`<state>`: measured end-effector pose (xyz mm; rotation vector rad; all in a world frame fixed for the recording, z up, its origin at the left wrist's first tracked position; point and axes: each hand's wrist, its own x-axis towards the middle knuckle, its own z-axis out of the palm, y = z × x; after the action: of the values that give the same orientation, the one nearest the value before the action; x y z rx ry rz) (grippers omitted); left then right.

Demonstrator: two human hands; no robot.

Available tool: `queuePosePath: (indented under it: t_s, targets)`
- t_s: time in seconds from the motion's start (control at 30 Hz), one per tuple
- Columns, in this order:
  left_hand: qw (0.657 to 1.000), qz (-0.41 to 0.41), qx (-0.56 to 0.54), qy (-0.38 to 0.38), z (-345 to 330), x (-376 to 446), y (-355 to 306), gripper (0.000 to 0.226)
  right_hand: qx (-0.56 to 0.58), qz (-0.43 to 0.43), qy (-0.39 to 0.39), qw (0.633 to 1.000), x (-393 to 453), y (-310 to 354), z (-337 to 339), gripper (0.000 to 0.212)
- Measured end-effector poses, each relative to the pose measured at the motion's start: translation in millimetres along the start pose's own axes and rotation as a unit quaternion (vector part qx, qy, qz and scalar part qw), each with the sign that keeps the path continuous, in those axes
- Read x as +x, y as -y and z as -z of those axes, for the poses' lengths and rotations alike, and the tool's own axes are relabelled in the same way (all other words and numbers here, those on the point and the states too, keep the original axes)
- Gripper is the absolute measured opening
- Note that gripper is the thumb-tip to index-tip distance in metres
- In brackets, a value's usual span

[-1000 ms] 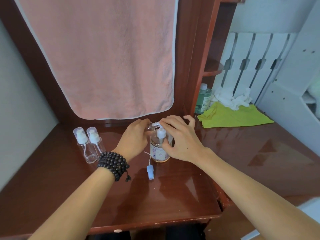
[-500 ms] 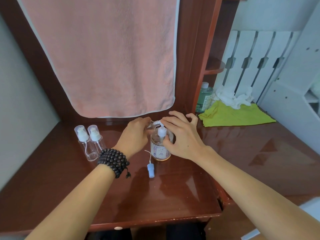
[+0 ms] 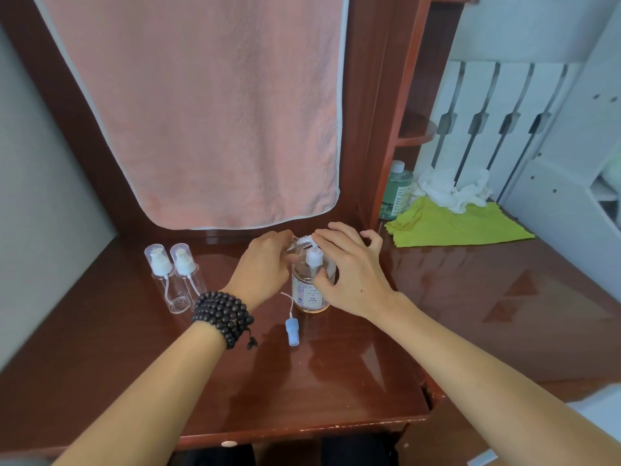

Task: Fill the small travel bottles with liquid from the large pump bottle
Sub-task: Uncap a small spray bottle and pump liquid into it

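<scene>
Both hands work at the pump bottle (image 3: 311, 287): left hand (image 3: 265, 267) clamps a small bottle (image 3: 295, 246) at the nozzle (keep it aligned), right hand (image 3: 349, 274) presses the pump head.

Glossy reddish-brown wooden desk (image 3: 336, 381), surface reflective. A pink towel (image 3: 208, 105) hangs over the dark back panel at 12 o'clock; a pale wall (image 3: 40, 183) stands at 9 o'clock. At 2 o'clock, a wooden upright with a rounded corner shelf (image 3: 415, 131) adjoins white slatted furniture (image 3: 497, 122).
</scene>
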<state>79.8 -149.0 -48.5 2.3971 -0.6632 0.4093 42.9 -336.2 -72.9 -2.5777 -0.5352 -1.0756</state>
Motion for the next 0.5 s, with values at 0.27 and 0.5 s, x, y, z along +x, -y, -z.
queuePosePath:
  t_s: [0.27, 0.5]
  targets:
    - [1.000, -0.001, 0.003, 0.005, -1.8, -4.4, 2.2, 0.010, -0.002, 0.000, 0.012, 1.000, 3.1, 1.1, 2.4, 0.050]
    - [1.000, -0.008, 0.002, -0.004, -2.0, 1.8, 3.6, 0.010, 0.015, -0.021, 0.000, 1.000, 1.9, 1.1, 0.3, 0.051]
